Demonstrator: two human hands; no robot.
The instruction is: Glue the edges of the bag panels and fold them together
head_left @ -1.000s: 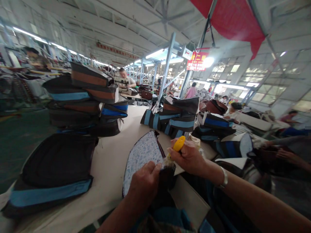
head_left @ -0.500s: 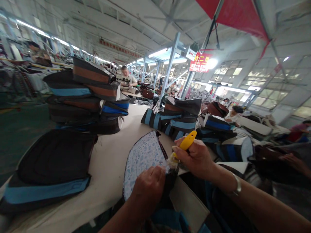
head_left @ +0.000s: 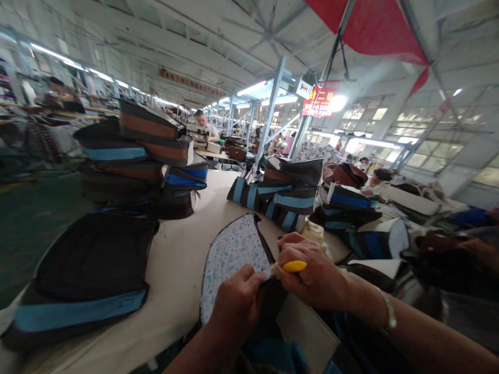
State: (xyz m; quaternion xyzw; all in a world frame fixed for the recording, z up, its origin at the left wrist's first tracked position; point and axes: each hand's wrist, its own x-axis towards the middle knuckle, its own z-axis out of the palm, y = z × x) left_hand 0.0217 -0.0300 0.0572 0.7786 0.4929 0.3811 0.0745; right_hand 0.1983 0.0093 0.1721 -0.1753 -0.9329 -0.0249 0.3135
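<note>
Since the earlier frame your right hand (head_left: 314, 270) has dipped closer to your left hand (head_left: 237, 300), tipping the yellow-handled brush (head_left: 295, 266) flatter. Across the pale worktop (head_left: 177, 259), a tall stack of dark pieces (head_left: 132, 161) stands far left, while the curved, pattern-lined piece (head_left: 234, 254) sits near centre, its right edge pinched in your left fingers. Your right fingers are wrapped round the brush, its bristles at that edge.

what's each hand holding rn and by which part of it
The right hand holds a brush by its yellow handle; the left hand grips the pattern-lined piece by its edge, near the bristles.
</note>
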